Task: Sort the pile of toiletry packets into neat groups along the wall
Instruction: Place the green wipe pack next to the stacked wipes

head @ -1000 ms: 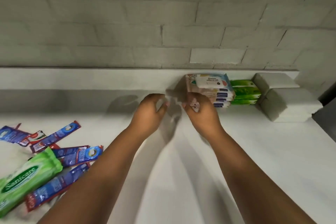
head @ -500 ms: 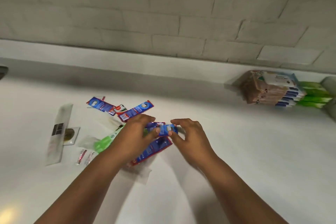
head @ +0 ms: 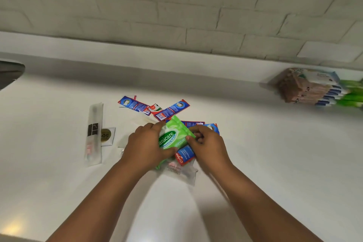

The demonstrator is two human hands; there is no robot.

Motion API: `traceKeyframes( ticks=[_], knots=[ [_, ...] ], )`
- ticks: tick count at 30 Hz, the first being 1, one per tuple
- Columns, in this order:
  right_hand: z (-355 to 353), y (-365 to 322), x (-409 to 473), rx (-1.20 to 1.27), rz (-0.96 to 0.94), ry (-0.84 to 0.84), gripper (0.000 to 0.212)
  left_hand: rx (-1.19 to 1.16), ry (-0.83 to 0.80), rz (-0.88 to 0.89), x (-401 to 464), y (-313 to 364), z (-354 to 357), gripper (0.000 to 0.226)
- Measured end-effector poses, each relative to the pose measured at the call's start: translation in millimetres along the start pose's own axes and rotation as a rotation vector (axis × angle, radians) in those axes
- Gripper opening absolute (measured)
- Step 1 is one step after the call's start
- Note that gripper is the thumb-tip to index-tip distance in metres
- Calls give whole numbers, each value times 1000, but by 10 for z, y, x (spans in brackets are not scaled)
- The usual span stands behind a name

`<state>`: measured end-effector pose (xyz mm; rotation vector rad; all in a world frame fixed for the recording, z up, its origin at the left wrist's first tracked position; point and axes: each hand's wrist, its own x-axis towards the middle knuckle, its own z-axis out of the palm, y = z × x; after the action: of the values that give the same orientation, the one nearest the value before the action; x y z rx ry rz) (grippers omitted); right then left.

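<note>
Hands on the green wipes pack, mid-counter

Left hand and right hand pinch the Sanicare wipes pack from either side above scattered toothpaste sachets; sorted stacks, blurred, apparently touch the brick wall far right.

White counter — brick wall.

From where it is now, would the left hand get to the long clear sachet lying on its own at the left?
Probably yes. The long clear sachet lies apart on bare counter, nothing between it and the left hand, but that hand is gripping the green wipes pack and would need to release it first.
</note>
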<state>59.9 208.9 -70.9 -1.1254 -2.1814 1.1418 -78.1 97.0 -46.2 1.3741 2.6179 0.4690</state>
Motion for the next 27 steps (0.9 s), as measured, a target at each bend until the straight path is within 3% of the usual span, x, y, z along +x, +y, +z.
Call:
traceKeyframes(
  ticks=[5,10,20,27],
  knots=[
    [-188,-24,-84,320,72,146,19,-96,151,137,-24,173,-9,78],
    [-549,151,-199,414,139,289,18,-138,168,274,26,579,79,77],
    [-1291,874,-640,284,285,445,19,-85,-89,538,-19,1615,607,75],
    [-1609,1237,-820,57,291,463,23,-64,-156,645,-33,2051,903,71]
  ],
)
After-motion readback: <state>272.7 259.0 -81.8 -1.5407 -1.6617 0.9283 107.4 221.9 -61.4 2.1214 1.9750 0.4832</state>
